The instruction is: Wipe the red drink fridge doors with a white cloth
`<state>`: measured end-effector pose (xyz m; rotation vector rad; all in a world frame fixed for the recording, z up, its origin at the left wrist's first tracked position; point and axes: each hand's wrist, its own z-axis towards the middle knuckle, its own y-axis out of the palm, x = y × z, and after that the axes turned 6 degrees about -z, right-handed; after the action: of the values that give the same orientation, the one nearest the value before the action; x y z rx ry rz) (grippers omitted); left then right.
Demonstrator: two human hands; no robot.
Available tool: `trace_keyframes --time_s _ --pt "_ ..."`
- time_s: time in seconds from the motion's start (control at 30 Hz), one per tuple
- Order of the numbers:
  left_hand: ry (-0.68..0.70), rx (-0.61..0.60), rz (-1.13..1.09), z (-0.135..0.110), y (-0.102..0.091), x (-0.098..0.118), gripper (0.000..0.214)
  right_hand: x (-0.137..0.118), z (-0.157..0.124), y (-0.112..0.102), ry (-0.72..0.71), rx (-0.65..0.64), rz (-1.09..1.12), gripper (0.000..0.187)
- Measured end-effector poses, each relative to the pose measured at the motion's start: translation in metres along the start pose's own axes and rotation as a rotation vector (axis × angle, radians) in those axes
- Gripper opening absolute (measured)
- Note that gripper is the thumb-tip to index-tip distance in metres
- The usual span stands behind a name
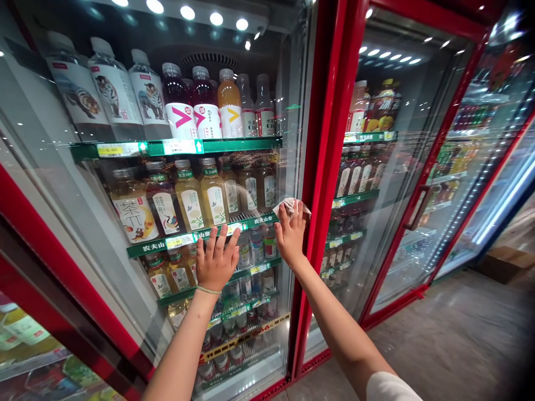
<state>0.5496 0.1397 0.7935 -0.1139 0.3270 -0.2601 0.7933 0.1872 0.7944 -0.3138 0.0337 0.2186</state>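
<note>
My left hand (217, 259) lies flat on the glass door (288, 161) of a drinks fridge, its fingers spread and nothing held. Farther right, my right hand (291, 236) presses a crumpled whitish-pink cloth (285, 206) to the glass, beside the red door frame (321, 184). The fingers cover part of the cloth. Behind the glass, tea bottles (192, 197) stand on a green-edged shelf (156, 248) at about hand height. Above them is a row of larger bottles (111, 83) with tiger labels and others with purple or orange drink.
To the right stand more red-framed fridges, one with a door handle (418, 207). A cardboard box (507, 262) sits on the grey floor (443, 334) at the far right. Another fridge section with bottles (29, 328) shows at the lower left.
</note>
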Motion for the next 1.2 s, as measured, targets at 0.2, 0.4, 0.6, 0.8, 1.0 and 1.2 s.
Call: trace_keyframes --time_s 0.2,0.4,0.6,0.8,1.0,1.2 --pt "-0.003 -0.007 0.012 0.001 0.000 0.000 0.063 0.002 -0.007 0.000 -0.345 0.023 0.022 0.059" --pt "-0.010 -0.009 0.009 0.001 -0.001 0.001 0.062 -0.006 0.013 -0.004 -0.089 0.086 0.070 0.060" --pt "-0.033 -0.016 -0.038 0.000 -0.001 0.001 0.063 0.004 -0.005 -0.002 -0.252 0.079 0.078 0.059" --pt "-0.083 -0.046 -0.118 -0.003 0.001 0.000 0.066 -0.015 0.005 0.000 -0.067 0.101 0.138 0.061" --pt "-0.075 -0.029 -0.101 -0.001 -0.001 0.000 0.065 -0.012 -0.008 0.000 -0.160 0.052 0.128 0.059" --pt "-0.070 0.016 -0.098 -0.001 -0.002 0.001 0.068 -0.034 -0.002 -0.002 -0.187 0.047 0.190 0.054"
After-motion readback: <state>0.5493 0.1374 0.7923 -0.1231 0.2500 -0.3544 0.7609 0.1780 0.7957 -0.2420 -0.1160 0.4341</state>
